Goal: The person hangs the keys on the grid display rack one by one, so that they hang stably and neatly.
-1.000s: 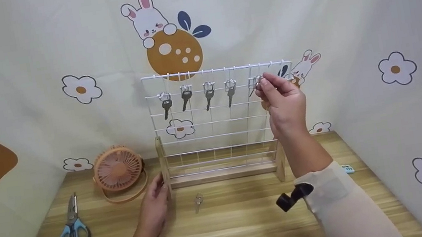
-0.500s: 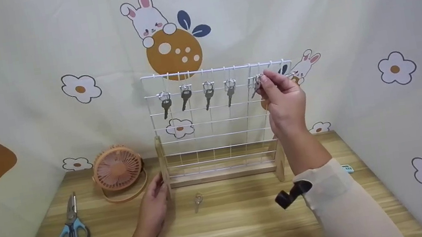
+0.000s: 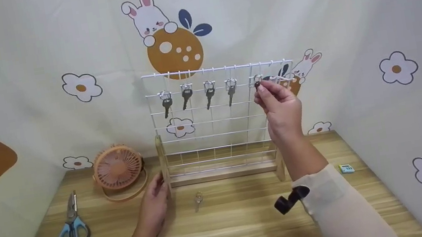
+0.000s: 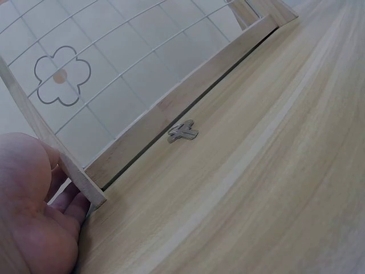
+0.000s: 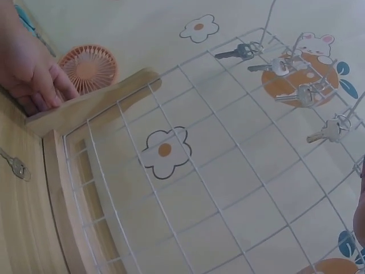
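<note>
A white wire grid rack (image 3: 211, 121) stands upright on wooden legs, with several keys (image 3: 210, 93) hanging by rings from hooks along its upper part. At the rightmost hook, my right hand (image 3: 284, 113) pinches a key (image 3: 257, 84) between thumb and fingers; its ring is at the hook and most of the key is hidden. My left hand (image 3: 154, 204) holds the rack's left wooden leg (image 4: 74, 171) low down, fingers partly behind it. One loose key (image 3: 198, 202) with a ring lies on the table in front of the rack, also plain in the left wrist view.
An orange fan (image 3: 118, 168) stands left of the rack. Farther left lie blue-handled scissors (image 3: 71, 231). A small light-blue object (image 3: 346, 168) is on the table (image 3: 229, 234) at right. A patterned curtain (image 3: 255, 22) hangs behind and along both sides.
My right hand has shifted slightly down and left, so more of the ring at the rightmost hook shows. My left hand stays on the leg.
</note>
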`<action>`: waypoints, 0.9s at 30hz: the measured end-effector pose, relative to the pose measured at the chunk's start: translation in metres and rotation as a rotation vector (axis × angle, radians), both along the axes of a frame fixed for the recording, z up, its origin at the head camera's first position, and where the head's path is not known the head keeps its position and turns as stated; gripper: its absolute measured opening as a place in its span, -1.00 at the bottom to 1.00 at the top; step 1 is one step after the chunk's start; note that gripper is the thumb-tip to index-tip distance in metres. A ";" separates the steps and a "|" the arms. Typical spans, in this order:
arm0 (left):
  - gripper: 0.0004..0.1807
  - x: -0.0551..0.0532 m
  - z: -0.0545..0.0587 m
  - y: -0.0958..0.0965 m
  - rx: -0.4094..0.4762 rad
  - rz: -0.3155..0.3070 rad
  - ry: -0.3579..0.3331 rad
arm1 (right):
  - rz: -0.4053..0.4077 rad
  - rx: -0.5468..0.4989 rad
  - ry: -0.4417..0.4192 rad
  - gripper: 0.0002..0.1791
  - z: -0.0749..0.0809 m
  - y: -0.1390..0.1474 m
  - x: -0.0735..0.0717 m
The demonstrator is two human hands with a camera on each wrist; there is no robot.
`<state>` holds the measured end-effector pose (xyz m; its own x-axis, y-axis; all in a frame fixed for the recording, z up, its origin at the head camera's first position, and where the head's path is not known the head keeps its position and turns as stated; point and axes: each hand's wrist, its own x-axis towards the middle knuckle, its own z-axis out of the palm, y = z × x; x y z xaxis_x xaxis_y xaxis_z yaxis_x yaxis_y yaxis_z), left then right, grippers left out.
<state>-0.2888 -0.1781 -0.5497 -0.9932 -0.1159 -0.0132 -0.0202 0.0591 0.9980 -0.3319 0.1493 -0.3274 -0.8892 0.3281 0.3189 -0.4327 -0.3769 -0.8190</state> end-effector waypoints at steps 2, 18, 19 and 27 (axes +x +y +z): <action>-0.39 0.000 0.001 0.000 0.003 0.000 0.005 | 0.005 -0.015 -0.014 -0.84 -0.013 -0.004 -0.002; -0.42 0.001 -0.001 0.002 -0.005 0.018 -0.002 | 0.355 0.183 -0.240 -0.92 -0.137 -0.068 0.014; -0.42 0.001 -0.001 0.001 -0.007 0.017 -0.004 | 0.376 0.200 -0.256 -0.91 -0.142 -0.072 0.014; -0.42 -0.001 -0.002 0.003 0.007 0.013 0.004 | 0.473 0.369 -0.361 -0.65 -0.183 -0.098 0.015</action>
